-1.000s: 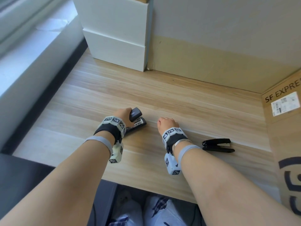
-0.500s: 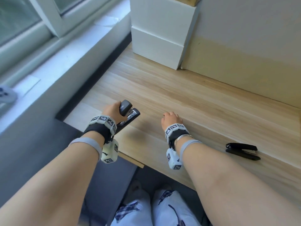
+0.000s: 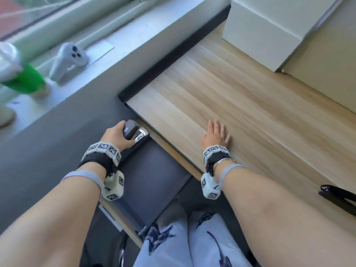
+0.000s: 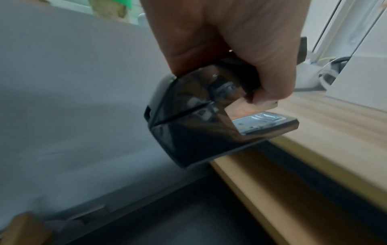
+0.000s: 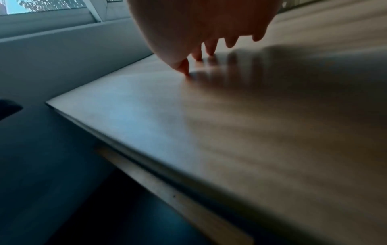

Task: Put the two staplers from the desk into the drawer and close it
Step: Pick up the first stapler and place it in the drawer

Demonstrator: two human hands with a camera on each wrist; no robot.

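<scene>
My left hand [image 3: 117, 136] grips a black stapler [image 3: 135, 132] with a shiny metal base, held just off the desk's left front corner above the open drawer [image 3: 154, 176]. In the left wrist view the fingers curl round the stapler [image 4: 201, 119] beside the desk edge [image 4: 293, 165]. My right hand [image 3: 217, 134] lies flat on the wooden desk [image 3: 240, 105], fingers spread and holding nothing; the right wrist view shows its fingertips [image 5: 207, 49] touching the wood. The second black stapler [image 3: 339, 199] lies on the desk at the right edge of the head view.
A white box [image 3: 269, 31] stands at the desk's back against the wall. On the window sill to the left sit a white controller [image 3: 67, 58] and a green and white bottle [image 3: 17, 74]. The person's knees [image 3: 183, 241] are below the desk front.
My left hand has carried the stapler left and toward me, off the desk and over the open drawer. My right hand has uncurled flat on the desk. The head view has swung left.
</scene>
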